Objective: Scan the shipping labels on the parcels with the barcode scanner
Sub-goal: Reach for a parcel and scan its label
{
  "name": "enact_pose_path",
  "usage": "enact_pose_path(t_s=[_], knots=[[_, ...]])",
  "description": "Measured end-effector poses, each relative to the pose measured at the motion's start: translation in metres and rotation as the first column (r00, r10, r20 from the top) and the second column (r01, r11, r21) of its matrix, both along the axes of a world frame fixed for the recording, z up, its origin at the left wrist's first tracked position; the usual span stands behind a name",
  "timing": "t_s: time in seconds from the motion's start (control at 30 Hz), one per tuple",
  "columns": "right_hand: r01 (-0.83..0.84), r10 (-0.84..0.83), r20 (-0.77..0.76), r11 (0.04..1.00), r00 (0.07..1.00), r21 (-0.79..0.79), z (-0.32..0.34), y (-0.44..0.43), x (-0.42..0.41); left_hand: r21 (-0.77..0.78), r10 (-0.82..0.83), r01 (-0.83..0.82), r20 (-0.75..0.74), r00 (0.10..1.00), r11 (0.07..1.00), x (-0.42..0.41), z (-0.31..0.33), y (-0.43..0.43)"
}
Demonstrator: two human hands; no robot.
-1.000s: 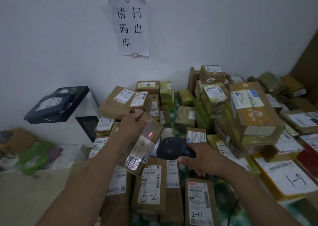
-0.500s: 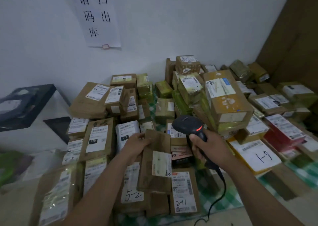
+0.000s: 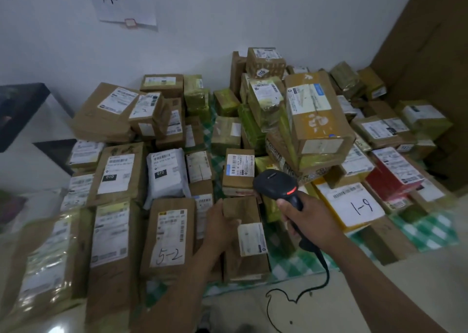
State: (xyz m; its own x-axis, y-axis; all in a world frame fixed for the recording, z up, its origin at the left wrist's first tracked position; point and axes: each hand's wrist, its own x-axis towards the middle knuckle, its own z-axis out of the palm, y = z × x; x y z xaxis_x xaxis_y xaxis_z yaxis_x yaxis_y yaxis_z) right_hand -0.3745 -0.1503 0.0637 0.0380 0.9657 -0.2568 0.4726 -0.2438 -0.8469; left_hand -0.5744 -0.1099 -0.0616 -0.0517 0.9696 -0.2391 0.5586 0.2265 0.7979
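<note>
barcode scanner (image 3: 276, 183), handle slanting back-right, head aimed far-left

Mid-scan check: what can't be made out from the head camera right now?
Head view only.
- Blurred, unreadable: label on the brown parcel in the left hand.
- Hidden behind its own body: window of the scanner in the right hand.
- Cut by top edge: wall notice.

"5-2" on brown parcel (image 3: 167, 236); "1-9" on yellow parcel (image 3: 353, 207) (handwritten).
</note>
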Motion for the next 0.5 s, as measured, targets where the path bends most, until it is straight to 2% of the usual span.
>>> enact_pose_path(t_s=[0.03, 0.1, 0.17, 0.27, 0.33, 0.4, 0.47, 0.5], knots=[[0.002, -0.002, 0.000, 1.000, 1.000, -0.006, -0.002, -0.001, 0.000, 0.018, -0.063, 0.064, -0.081, 0.995, 0.998, 0.004, -0.005, -0.002], [-0.009, 0.009, -0.004, 1.000, 1.000, -0.011, -0.003, -0.002, -0.001, -0.053, -0.175, 0.168, -0.171, 0.970, 0.984, 0.011, -0.010, -0.009], [-0.039, 0.039, 0.007, 0.999, 0.999, -0.013, -0.005, -0.002, -0.004, -0.104, -0.216, 0.199, -0.185, 0.959, 0.974, 0.015, -0.015, -0.015], [-0.064, 0.064, 0.008, 0.998, 0.998, -0.016, -0.009, -0.002, -0.008, -0.048, -0.218, 0.213, -0.186, 0.958, 0.976, 0.019, -0.003, -0.024], [-0.078, 0.078, 0.024, 0.997, 0.997, -0.014, -0.010, -0.001, -0.011, 0.108, -0.156, 0.180, -0.203, 0.967, 0.978, 0.013, 0.012, -0.033], [-0.096, 0.097, 0.029, 0.995, 0.995, -0.011, -0.009, 0.000, -0.016, 0.199, 0.026, 0.023, -0.238, 0.971, 0.980, -0.003, 0.027, -0.044], [-0.128, 0.128, 0.022, 0.992, 0.992, -0.013, -0.009, 0.001, -0.021, 0.223, 0.201, -0.122, -0.377, 0.904, 0.967, -0.026, 0.031, -0.051], [-0.148, 0.148, 0.025, 0.989, 0.989, -0.014, -0.009, 0.001, -0.024, 0.185, 0.240, -0.172, -0.458, 0.856, 0.968, -0.039, 0.028, -0.053]])
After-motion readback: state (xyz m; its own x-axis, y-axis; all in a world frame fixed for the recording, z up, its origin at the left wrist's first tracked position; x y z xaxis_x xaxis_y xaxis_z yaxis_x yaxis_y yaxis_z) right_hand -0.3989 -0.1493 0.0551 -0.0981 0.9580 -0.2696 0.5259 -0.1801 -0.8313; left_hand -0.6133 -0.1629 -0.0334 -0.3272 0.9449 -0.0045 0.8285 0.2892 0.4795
